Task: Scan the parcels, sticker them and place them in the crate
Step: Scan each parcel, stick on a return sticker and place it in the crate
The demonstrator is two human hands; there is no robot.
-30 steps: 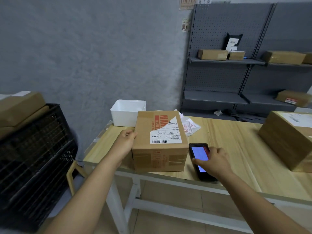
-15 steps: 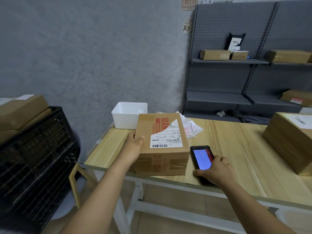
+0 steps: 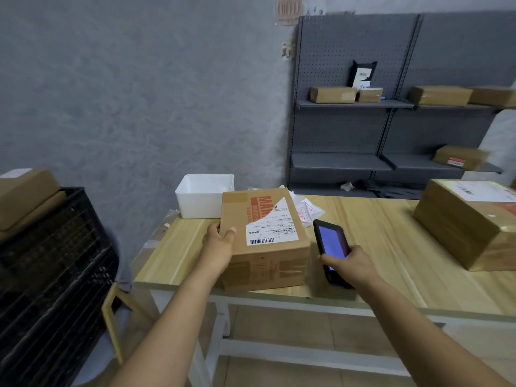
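Two parcels point(image 3: 469, 222), white bin point(image 3: 205, 195) nearby

a brown cardboard parcel point(image 3: 262, 241) sits at the near left end of the table, its top tilted a little toward the camera. a white label point(image 3: 272, 229) with a barcode at its near edge covers part of red print on the top; brown tape runs across the near side. just right of it a black scanner point(image 3: 332, 247) with a lit blue screen is raised off the table, its screen facing up. a larger taped parcel point(image 3: 469, 222) with a white label lies far right on the table. the black slatted crate point(image 3: 53, 275) stands at the left, off the table, with brown parcels point(image 3: 23, 196) stacked at its top. sheets of red-printed stickers point(image 3: 307, 212) lie just behind the near parcel.
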